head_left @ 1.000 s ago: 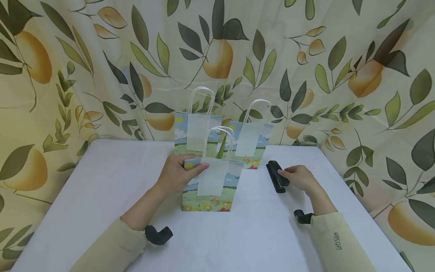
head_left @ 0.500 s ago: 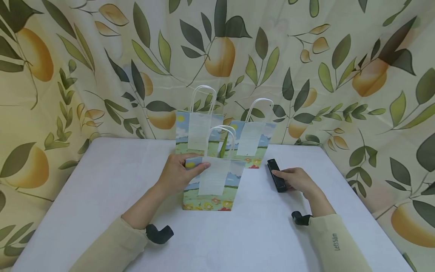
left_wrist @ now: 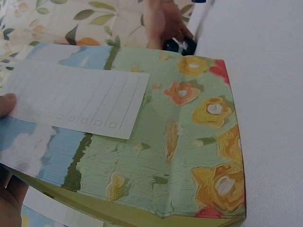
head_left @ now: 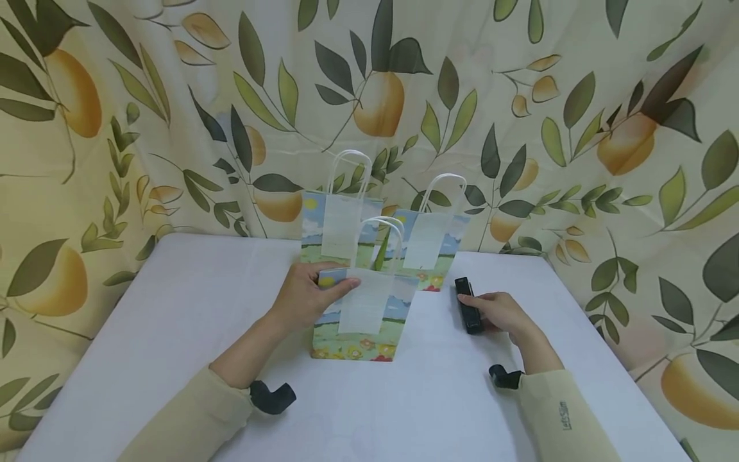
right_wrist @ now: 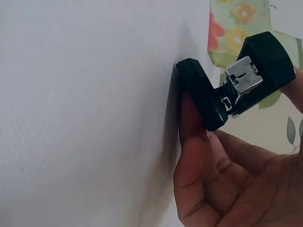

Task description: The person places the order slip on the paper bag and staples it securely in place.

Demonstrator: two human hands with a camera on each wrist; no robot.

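Observation:
My left hand point(head_left: 303, 295) pinches the upper left corner of the front paper gift bag point(head_left: 355, 346), thumb in front. The bag stands upright, painted with sky, meadow and flowers. A white lined slip of paper point(head_left: 362, 311) with small printed boxes lies against its front, the thumb reaching its edge; the left wrist view shows it close point(left_wrist: 80, 99). To the right, my right hand point(head_left: 508, 314) holds a black stapler point(head_left: 469, 314), thumb on top and fingers under its base. In the right wrist view the stapler's metal nose point(right_wrist: 244, 78) faces the camera, its two arms spread apart.
Two similar bags with white handles stand behind: one at left point(head_left: 312, 224) and one at right point(head_left: 456, 231), each with a white slip on its front. A white-covered table point(head_left: 190, 308) lies below, with a fruit-patterned curtain point(head_left: 202, 96) behind it.
My right hand has shifted its grip on the stapler, its thumb now on top and fingers underneath. The stapler has turned a little more upright in view. Left hand and front bag stay put.

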